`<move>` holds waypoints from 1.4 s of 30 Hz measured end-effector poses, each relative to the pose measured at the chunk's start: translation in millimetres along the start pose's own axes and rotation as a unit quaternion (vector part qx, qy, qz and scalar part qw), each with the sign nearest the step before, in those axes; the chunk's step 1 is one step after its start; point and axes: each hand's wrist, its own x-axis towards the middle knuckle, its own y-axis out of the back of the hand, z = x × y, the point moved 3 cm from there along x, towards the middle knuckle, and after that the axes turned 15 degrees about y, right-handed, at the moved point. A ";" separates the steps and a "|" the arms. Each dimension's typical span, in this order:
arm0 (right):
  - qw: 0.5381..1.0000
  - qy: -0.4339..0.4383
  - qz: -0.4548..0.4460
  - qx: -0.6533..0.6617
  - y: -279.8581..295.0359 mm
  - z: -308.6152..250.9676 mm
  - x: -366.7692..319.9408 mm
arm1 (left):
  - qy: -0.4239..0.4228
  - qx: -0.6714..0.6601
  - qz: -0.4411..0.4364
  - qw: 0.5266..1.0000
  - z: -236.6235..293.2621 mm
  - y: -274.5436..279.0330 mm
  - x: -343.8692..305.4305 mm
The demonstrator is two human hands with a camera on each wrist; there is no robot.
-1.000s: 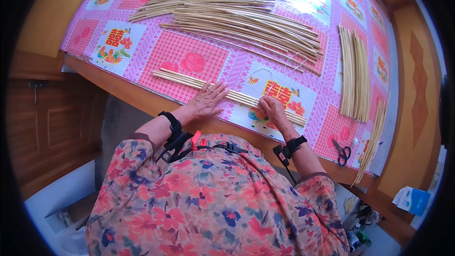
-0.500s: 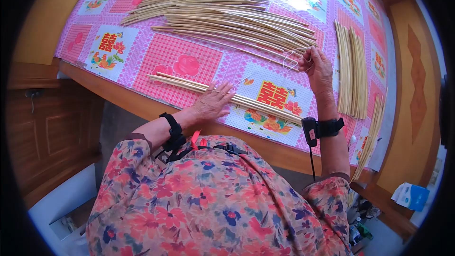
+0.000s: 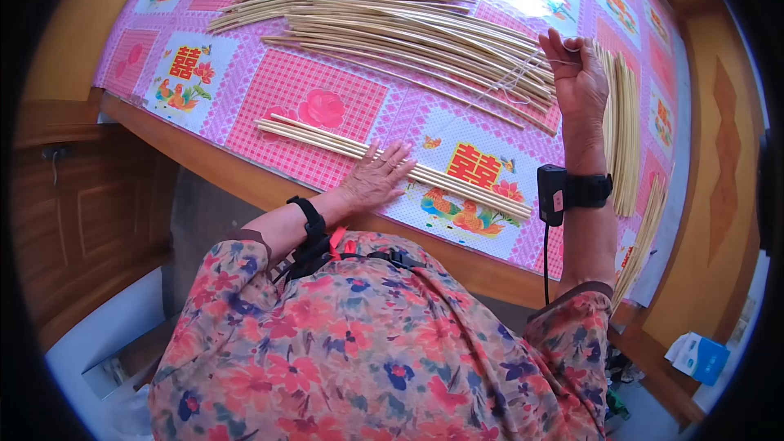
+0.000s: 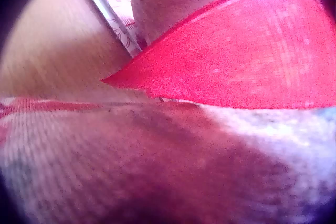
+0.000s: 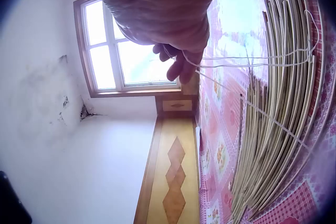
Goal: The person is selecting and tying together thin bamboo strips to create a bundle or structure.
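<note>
My left hand [image 3: 377,178] rests with straight fingers across several pale thin sticks [image 3: 465,188] lying side by side near the table's front edge. Raised at the back right, my right hand [image 3: 581,82] pinches a white string [image 5: 247,57]. From those fingers the string stretches in strands down to the large pile of sticks [image 3: 408,28], where part of it lies in loose loops [image 3: 516,80]. A thin strand also runs toward the sticks under the left hand. In the left wrist view, a red strip [image 4: 226,50] covers much of the picture and the fingers are hidden.
A patterned pink plastic cloth [image 3: 286,82] covers the wooden table. More stick bundles [image 3: 625,139] lie at the right, partly behind the right arm, with a smaller one [image 3: 645,224] near the right corner. A blue and white packet [image 3: 698,357] is beyond the table at the right.
My right hand has left the front sticks and moved up and to the back right, drawing the string with it. The left hand stays on the sticks.
</note>
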 end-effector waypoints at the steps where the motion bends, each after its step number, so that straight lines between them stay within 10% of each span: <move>1: 1.000 -0.001 0.003 -0.001 -0.6 1.2 -0.2 | -0.007 -0.006 -0.003 1.000 1.5 -0.1 -0.9; 13: 0.995 0.004 0.069 -0.069 73.7 7.2 -6.2 | -0.052 -0.009 -0.067 0.996 -0.3 10.6 -11.6; 22: 0.920 -0.021 0.093 -0.379 144.3 -79.4 -55.9 | -0.050 0.001 -0.065 0.997 -1.1 9.3 -12.7; 27: 0.768 -0.259 -0.135 -0.570 130.8 -124.2 -95.6 | -0.060 0.023 -0.042 0.997 -1.1 6.8 -13.2; 33: 0.691 -0.173 -0.044 -0.700 145.2 -166.8 -89.6 | -0.059 0.020 -0.052 0.997 -0.2 8.9 -13.4; 37: 0.444 -0.107 -0.146 -0.878 134.5 -182.2 -91.2 | -0.047 -0.006 -0.080 0.996 -1.5 9.3 -12.6; 42: 0.445 -0.223 -0.121 -0.859 152.9 -224.8 -102.8 | -0.051 -0.017 -0.069 0.996 -3.9 2.3 -13.8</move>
